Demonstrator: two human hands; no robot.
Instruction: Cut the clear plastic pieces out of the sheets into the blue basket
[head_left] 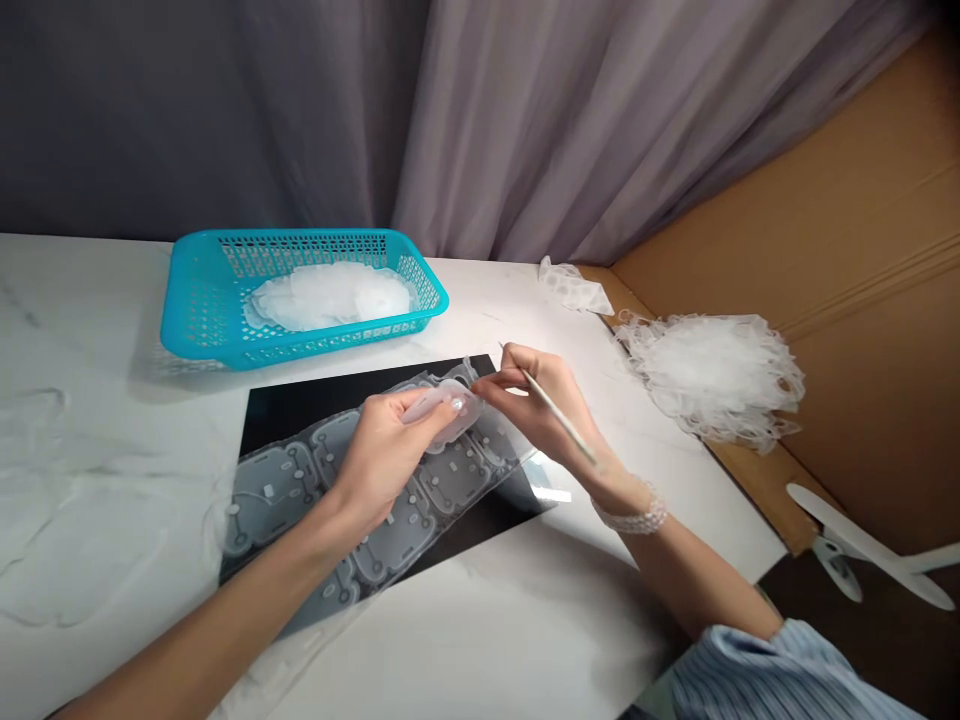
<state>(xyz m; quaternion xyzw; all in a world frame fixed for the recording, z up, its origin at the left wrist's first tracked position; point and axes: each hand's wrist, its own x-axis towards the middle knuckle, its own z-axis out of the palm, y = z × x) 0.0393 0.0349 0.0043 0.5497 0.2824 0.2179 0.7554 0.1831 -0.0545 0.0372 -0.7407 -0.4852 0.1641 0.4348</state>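
My left hand [386, 450] is closed on a small translucent silicone piece [448, 408], held just above a moulded translucent sheet [300, 480] of several joined pieces. That sheet lies on a black mat [300, 405]. My right hand [547, 405] pinches a thin metal pick [559, 415], its fingertips touching the right end of the held piece. A bead bracelet circles my right wrist.
A turquoise plastic basket [202, 300] with translucent pieces in it stands behind the mat. A heap of thin translucent trimmings [712, 375] lies at the table's right edge on cardboard [862, 250]. A small scrap [574, 285] sits near the curtain. White marble tabletop [90, 450].
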